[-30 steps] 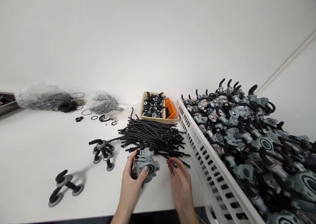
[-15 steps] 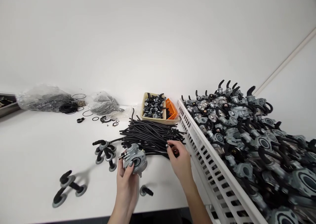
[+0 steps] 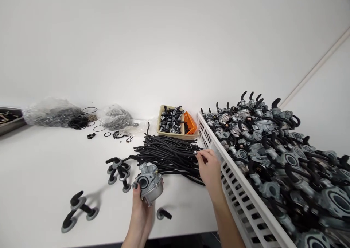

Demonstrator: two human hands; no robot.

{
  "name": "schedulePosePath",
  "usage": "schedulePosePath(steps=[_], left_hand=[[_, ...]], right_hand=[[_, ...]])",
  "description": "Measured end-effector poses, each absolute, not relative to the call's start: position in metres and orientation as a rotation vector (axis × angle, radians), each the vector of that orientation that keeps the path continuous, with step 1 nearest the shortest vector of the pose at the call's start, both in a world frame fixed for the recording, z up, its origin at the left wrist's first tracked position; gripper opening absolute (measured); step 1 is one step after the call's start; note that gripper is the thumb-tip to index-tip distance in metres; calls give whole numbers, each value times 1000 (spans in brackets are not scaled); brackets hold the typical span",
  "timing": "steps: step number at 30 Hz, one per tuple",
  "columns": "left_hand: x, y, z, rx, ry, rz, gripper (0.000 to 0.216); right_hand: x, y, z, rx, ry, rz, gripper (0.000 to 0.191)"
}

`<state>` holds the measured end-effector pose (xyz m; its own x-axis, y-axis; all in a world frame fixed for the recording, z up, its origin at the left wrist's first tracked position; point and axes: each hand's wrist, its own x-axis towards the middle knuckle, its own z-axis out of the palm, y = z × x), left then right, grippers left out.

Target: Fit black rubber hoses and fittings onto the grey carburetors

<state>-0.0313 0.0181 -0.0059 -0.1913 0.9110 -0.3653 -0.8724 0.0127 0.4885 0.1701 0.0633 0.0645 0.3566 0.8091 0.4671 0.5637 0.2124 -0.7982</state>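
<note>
My left hand [image 3: 140, 209] is closed around a grey metal carburetor [image 3: 151, 182], its round bore turned towards me and the thumb beside it. To the right, my right hand [image 3: 210, 168] is pinched at the right-hand ends of a pile of black rubber hoses [image 3: 166, 151]. What lies between its fingertips is too small to make out. Below the carburetor lies a loose black-and-grey capped fitting [image 3: 164, 214]. More such fittings stand in a cluster [image 3: 118, 171] left of the carburetor, and another group [image 3: 78, 204] is nearer the front left.
A white slotted crate [image 3: 240, 186] heaped with carburetors [image 3: 290, 160] fills the right side. Behind the hoses are a cream bin [image 3: 159, 131] of fittings and an orange basket [image 3: 190, 122]. Plastic bags [image 3: 53, 111], black rings [image 3: 107, 134] and a metal tray [image 3: 12, 127] sit to the left.
The carburetor has turned in my left hand, showing its bore and bowl from another side. My right hand has moved right and slightly up along the hoses, its fingers now closer together.
</note>
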Motion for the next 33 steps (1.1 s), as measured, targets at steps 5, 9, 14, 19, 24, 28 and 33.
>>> schedulePosePath(steps=[5, 9, 14, 19, 24, 28, 33], left_hand=[[-31, 16, -2, 4, 740, 1555, 55], [-28, 15, 1, 73, 733, 1533, 59], [-25, 13, 3, 139, 725, 1480, 57], [-24, 12, 0, 235, 800, 1474, 59], [-22, 12, -6, 389, 904, 1544, 64], [-20, 10, -6, 461, 931, 1551, 84], [-20, 10, -5, 533, 932, 1552, 94]], right_hand=[[177, 55, 77, -1348, -974, 407, 28], [170, 31, 87, -919, -526, 690, 17], [160, 3, 79, -734, -539, 930, 21], [146, 0, 50, -831, -864, 1144, 33], [127, -3, 25, -947, -1155, 1007, 8], [119, -12, 8, -1021, -1148, 860, 13], [122, -18, -8, -1050, -1094, 890, 15]])
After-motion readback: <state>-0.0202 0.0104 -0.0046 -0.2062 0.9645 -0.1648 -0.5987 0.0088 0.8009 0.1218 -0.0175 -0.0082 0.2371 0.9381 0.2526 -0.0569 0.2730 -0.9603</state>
